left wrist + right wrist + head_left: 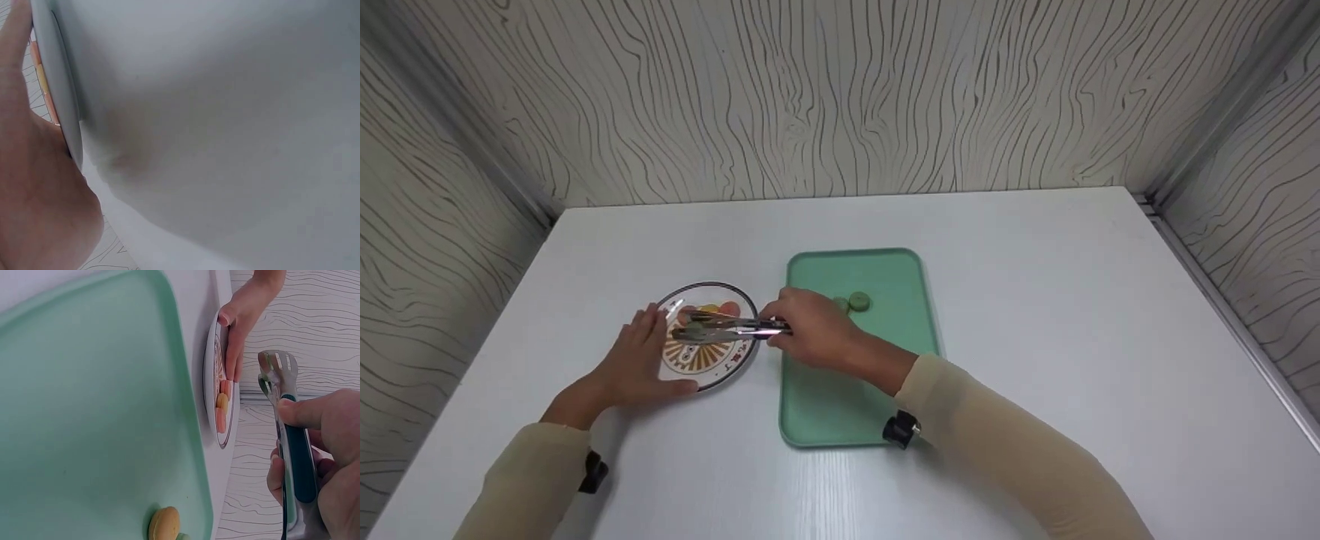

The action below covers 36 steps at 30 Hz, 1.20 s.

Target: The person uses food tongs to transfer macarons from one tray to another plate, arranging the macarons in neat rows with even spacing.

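Note:
My right hand [819, 330] grips metal tongs [298, 461] with dark handle grips, above the right side of a round plate [727, 367]. Something small and green [694, 328] shows at the tongs' tips, partly hidden by the metal. Pink and yellow macarons [223, 403] lie in a row on the plate, which has a dark rim line and a printed sunburst. Around the plate's left and front rim, my left hand [639, 366] rests with fingers extended and thumb apart. Two macarons [859, 301] sit on the green tray [840, 409], one partly behind my right hand.
The tray lies to the right of the plate on a white table [1035, 300], with a gap between them. Wood-grain patterned panels [840, 97] enclose the back and sides. A dark wrist device [900, 430] is worn at the right sleeve, low over the tray.

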Available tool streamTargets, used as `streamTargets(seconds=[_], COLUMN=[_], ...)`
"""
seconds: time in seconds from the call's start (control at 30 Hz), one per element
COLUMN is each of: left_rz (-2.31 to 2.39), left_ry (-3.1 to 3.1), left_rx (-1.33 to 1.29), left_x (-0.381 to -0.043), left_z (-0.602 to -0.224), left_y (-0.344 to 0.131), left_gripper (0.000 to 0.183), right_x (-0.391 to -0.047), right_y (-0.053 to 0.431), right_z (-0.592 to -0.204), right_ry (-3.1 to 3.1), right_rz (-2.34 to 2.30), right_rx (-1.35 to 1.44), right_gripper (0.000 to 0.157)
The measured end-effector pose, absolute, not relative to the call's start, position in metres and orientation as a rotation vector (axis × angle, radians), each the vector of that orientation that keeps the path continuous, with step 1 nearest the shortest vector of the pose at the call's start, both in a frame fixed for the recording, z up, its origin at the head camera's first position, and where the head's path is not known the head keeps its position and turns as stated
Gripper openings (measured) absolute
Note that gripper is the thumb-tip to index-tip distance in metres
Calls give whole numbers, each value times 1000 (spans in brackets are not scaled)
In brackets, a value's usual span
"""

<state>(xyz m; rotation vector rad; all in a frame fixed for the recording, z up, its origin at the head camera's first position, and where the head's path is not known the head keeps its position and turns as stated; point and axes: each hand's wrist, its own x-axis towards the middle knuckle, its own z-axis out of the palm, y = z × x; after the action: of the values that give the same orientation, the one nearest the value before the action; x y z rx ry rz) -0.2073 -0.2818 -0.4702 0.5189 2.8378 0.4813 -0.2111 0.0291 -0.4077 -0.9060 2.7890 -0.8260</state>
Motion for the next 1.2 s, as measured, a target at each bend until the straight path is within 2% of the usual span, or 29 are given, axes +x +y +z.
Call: streamTargets(seconds=[0.83,1.2], left_rz=[517,492], left_ry=[2840,2827], left_rx=[515,493], left_x=[-206,-206], left_z=[-469,-467], left_y=[-283,-281], left_gripper=[130,131], right_x=[-217,-217], right_y=[-1,-10], right_z=[-424,-433], right_ry=[2869,2905], right_rz=[-736,-614], right_rx=[-848,-908], right_gripper=[20,19])
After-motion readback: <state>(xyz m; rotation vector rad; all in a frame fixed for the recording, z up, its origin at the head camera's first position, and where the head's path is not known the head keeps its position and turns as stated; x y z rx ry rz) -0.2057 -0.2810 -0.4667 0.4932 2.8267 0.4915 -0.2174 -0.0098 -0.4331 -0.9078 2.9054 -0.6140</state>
